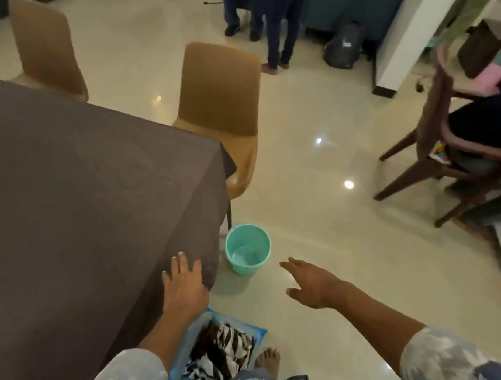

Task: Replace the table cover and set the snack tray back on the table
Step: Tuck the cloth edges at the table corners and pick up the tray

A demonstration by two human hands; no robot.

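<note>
Head view, left hand (182, 283) flat on smooth brown table cover (66, 182), right hand (310, 282) spread, empty.

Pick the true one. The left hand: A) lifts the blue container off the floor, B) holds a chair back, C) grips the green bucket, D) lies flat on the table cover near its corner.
D: the left hand lies with straight fingers on the dark table cover at its near corner.

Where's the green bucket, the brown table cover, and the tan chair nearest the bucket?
Bucket (243, 268): head view, on its front outer wall.
Table cover (66, 182): head view, on the bare flat top.
Chair (220, 88): head view, on the middle of its backrest.
</note>
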